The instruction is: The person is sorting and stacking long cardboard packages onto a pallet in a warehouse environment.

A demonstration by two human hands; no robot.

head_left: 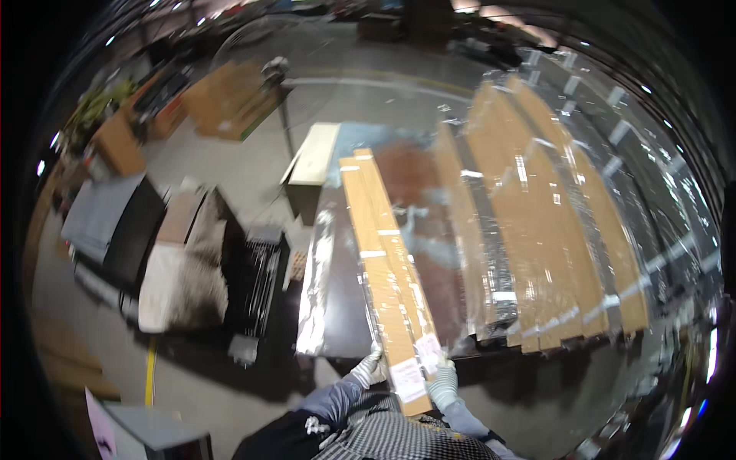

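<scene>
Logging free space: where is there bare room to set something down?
Free: the tabletop between the long cardboard strips and the wrapped cardboard stack, and left of the strips toward the shiny border. Crowded: the right side, under the stack, and between the left hand and right hand.

Hands [370,369] numbered 2, long boxes [386,291] also 2, w/ 1 table [402,165]; wrapped cardboard sheets [529,222] were several, exact no. unclear.
</scene>
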